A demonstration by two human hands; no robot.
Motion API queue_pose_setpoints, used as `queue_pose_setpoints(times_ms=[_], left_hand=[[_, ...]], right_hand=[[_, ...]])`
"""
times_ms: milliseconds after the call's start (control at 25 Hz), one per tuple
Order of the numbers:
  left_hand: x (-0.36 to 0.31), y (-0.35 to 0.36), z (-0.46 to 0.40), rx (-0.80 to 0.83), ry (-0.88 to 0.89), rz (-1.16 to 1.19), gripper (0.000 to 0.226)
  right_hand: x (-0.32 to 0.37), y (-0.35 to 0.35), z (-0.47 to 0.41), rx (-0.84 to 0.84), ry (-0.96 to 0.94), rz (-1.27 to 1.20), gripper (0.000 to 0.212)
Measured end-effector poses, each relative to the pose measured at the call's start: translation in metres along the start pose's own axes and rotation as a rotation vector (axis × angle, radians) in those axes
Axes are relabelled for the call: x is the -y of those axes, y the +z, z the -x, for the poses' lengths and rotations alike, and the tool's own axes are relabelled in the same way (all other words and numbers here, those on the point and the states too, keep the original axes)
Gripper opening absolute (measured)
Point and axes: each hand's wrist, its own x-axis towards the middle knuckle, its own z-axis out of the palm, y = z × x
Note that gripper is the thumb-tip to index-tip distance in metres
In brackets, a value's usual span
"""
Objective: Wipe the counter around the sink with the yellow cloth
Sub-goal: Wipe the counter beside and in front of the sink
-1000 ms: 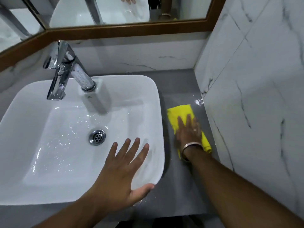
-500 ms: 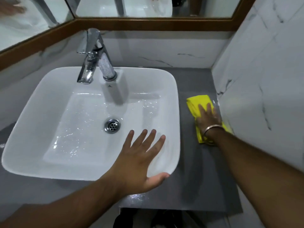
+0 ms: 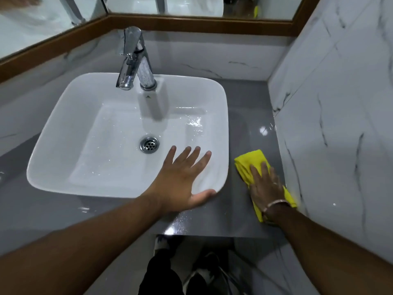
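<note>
A white square sink sits on a glossy grey counter. The folded yellow cloth lies flat on the narrow counter strip right of the sink, close to the marble side wall. My right hand, a metal bangle on its wrist, presses flat on top of the cloth and covers its middle. My left hand rests with spread fingers on the sink's front right corner, thumb over the rim, holding nothing.
A chrome tap stands at the sink's back edge, and a drain sits in the wet basin. White marble wall bounds the counter on the right; a wood-framed mirror runs behind. Water droplets lie near the counter's front edge.
The right hand has slid the cloth back along the counter strip towards the front edge. The left hand stays on the sink's corner. The camera view has shifted.
</note>
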Motion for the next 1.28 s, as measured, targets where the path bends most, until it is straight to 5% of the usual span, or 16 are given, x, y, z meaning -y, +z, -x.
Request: queue_pose_setpoints(times_ms=[80, 280, 320, 440, 480, 640, 720, 880, 1000, 1160, 1280], left_hand=[[0.001, 0.002, 0.001, -0.004, 0.001, 0.015, 0.087], [0.001, 0.004, 0.0, -0.008, 0.028, 0.015, 0.086], [0.001, 0.004, 0.0, -0.014, 0.026, 0.013, 0.086], [0.0, 0.003, -0.001, -0.03, 0.032, 0.003, 0.085], [0.0, 0.003, -0.002, -0.035, 0.033, 0.004, 0.085], [0.001, 0.006, 0.0, -0.026, 0.033, -0.001, 0.085], [0.002, 0.007, 0.0, -0.022, 0.035, -0.007, 0.085], [0.001, 0.003, -0.002, -0.045, 0.029, -0.045, 0.087], [-0.001, 0.003, 0.0, -0.046, 0.004, -0.057, 0.088], [0.0, 0.007, 0.001, -0.067, -0.023, -0.075, 0.086], [0.003, 0.003, 0.006, -0.048, -0.098, -0.051, 0.083]], right_hand=[[0.041, 0.014, 0.021, 0.0, 0.117, -0.076, 0.062], [0.027, 0.028, 0.069, -0.078, -0.649, 0.069, 0.063], [0.01, 0.027, 0.045, -0.105, -0.585, 0.107, 0.063], [-0.002, 0.0, -0.022, -0.072, 0.155, -0.11, 0.059], [0.014, 0.006, -0.022, -0.057, 0.252, -0.169, 0.058], [0.056, 0.034, 0.068, 0.055, -0.18, -0.128, 0.062], [0.032, 0.023, 0.041, 0.066, -0.359, -0.073, 0.059], [0.003, -0.001, -0.057, 0.247, 0.09, -0.069, 0.063], [0.058, 0.023, 0.021, 0.052, -0.008, -0.092, 0.065], [0.118, 0.039, 0.153, 0.19, -0.147, -0.116, 0.081], [0.102, 0.037, 0.134, 0.18, -0.153, -0.069, 0.055]])
